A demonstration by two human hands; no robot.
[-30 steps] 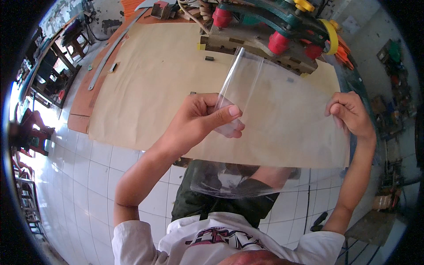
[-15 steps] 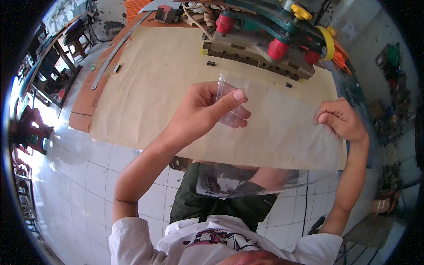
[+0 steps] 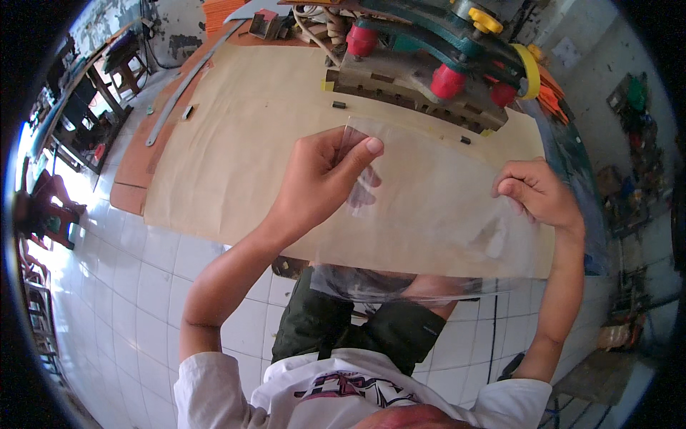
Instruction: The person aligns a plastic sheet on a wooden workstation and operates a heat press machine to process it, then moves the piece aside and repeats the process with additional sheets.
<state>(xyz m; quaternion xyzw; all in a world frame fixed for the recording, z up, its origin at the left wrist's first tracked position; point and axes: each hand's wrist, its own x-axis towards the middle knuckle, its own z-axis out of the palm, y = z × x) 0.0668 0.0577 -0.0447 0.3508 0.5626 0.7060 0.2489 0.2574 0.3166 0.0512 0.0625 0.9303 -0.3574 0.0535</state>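
Clear plastic sheet (image 3: 429,189) mid-frame, over brown paper (image 3: 221,143)
At centre the left hand (image 3: 316,175) pinches one edge; right of centre the right hand (image 3: 541,193) grips the opposite side.

The brown paper sheet (image 3: 229,143) hides most of the table (image 3: 131,182); behind the sheet, the view's top edge crops the green press (image 3: 423,39); over the sheet, the clear plastic film (image 3: 429,186) has an untraceable right border; right of the sheet, dark clutter (image 3: 630,182) is indistinct.
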